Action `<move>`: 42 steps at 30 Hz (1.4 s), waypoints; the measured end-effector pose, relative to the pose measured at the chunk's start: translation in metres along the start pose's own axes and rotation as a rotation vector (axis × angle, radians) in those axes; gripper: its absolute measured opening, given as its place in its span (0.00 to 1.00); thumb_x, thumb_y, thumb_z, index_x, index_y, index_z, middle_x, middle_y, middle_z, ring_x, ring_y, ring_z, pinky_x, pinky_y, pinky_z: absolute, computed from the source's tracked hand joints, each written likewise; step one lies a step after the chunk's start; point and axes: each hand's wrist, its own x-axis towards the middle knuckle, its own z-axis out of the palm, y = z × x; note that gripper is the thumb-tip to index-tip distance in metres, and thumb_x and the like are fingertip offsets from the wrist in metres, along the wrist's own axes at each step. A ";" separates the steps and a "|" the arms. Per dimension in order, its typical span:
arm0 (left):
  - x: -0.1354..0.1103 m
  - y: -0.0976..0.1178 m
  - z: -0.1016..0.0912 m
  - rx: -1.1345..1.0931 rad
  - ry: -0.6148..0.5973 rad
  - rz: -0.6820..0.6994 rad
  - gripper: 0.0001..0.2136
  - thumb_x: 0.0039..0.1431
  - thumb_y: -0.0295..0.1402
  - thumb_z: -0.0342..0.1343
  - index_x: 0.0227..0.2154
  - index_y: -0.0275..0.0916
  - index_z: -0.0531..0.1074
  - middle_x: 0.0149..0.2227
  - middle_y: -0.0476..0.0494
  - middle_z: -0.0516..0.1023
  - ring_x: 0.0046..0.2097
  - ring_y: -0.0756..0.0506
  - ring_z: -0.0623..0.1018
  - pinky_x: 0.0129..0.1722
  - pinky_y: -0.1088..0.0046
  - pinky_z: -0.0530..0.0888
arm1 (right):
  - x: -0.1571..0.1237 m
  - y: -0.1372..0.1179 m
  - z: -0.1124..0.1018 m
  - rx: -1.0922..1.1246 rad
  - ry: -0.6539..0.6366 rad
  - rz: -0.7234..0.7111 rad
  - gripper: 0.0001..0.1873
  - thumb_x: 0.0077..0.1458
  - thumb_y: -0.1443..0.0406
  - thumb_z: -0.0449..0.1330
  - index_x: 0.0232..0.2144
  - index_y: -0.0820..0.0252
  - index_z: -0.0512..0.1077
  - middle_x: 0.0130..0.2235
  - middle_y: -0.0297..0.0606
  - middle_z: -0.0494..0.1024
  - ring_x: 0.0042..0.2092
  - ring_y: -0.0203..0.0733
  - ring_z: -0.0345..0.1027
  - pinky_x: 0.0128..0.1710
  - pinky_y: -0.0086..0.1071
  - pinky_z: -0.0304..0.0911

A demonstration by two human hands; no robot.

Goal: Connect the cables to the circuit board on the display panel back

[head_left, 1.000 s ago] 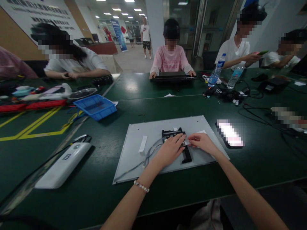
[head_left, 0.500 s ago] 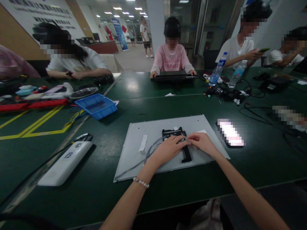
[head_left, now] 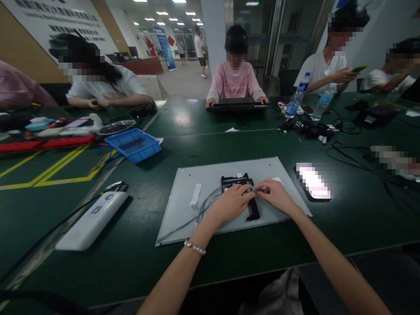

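Observation:
A black plastic frame [head_left: 253, 210] with a small green circuit board [head_left: 250, 190] lies on a white panel [head_left: 183, 183]. Over the frame rests my left hand [head_left: 231, 203], fingers bent and close together, gripping its middle part. My right hand [head_left: 275, 194] meets it from the right, thumb and fingertips pinched at the board's edge. Whatever those fingertips hold is too small to make out. Thin grey cables [head_left: 205, 208] run from the frame to the panel's left side. A white paper strip [head_left: 196, 194] lies on the panel.
Right of the panel is a phone [head_left: 313, 181] with a lit screen. A white power bank [head_left: 93, 218] with a cable lies left, a blue tray [head_left: 134, 145] behind it. Bottles [head_left: 298, 95], cables and co-workers [head_left: 236, 78] are across the green table [head_left: 183, 148].
My right fingertips have curled slightly and shifted at the board's edge. My left hand stays on the frame. The view has moved a little.

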 end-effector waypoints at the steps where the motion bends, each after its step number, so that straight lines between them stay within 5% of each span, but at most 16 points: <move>1: 0.000 0.000 0.000 -0.006 0.000 -0.003 0.14 0.64 0.30 0.45 0.51 0.42 0.65 0.58 0.43 0.62 0.55 0.43 0.65 0.55 0.63 0.61 | 0.000 0.002 -0.001 0.003 -0.001 -0.002 0.06 0.52 0.67 0.58 0.32 0.58 0.76 0.35 0.37 0.75 0.30 0.35 0.66 0.33 0.31 0.62; 11: -0.002 -0.006 -0.015 -0.125 0.080 -0.075 0.18 0.63 0.32 0.46 0.56 0.44 0.60 0.56 0.43 0.65 0.57 0.43 0.65 0.56 0.61 0.60 | 0.002 0.018 -0.005 0.109 0.136 0.035 0.12 0.56 0.62 0.53 0.32 0.61 0.76 0.33 0.39 0.78 0.31 0.38 0.69 0.32 0.31 0.62; 20: -0.065 -0.085 -0.031 -0.183 0.275 -0.421 0.16 0.59 0.30 0.48 0.50 0.40 0.66 0.51 0.41 0.68 0.52 0.43 0.69 0.53 0.62 0.65 | -0.002 0.014 -0.006 0.087 0.124 -0.007 0.10 0.57 0.64 0.54 0.33 0.59 0.75 0.35 0.37 0.78 0.32 0.38 0.68 0.33 0.30 0.60; 26: -0.095 -0.115 -0.016 -0.342 0.190 -0.549 0.19 0.53 0.30 0.51 0.50 0.39 0.66 0.48 0.41 0.69 0.38 0.47 0.74 0.43 0.67 0.71 | -0.004 0.013 -0.006 0.052 0.051 -0.039 0.10 0.57 0.65 0.53 0.34 0.58 0.75 0.35 0.37 0.77 0.33 0.38 0.68 0.35 0.31 0.61; 34: -0.098 -0.121 -0.007 -0.356 0.188 -0.611 0.11 0.54 0.34 0.51 0.38 0.39 0.73 0.35 0.45 0.75 0.33 0.47 0.74 0.37 0.71 0.70 | -0.005 0.015 -0.005 0.027 0.030 -0.028 0.10 0.57 0.65 0.53 0.34 0.58 0.75 0.35 0.38 0.77 0.33 0.38 0.68 0.35 0.32 0.62; 42: -0.101 -0.102 -0.034 -0.595 0.490 -0.833 0.12 0.52 0.40 0.54 0.32 0.38 0.74 0.31 0.46 0.77 0.31 0.49 0.73 0.30 0.75 0.68 | -0.005 0.015 -0.007 0.008 0.114 -0.039 0.11 0.57 0.64 0.52 0.33 0.59 0.75 0.36 0.39 0.77 0.33 0.39 0.68 0.36 0.33 0.62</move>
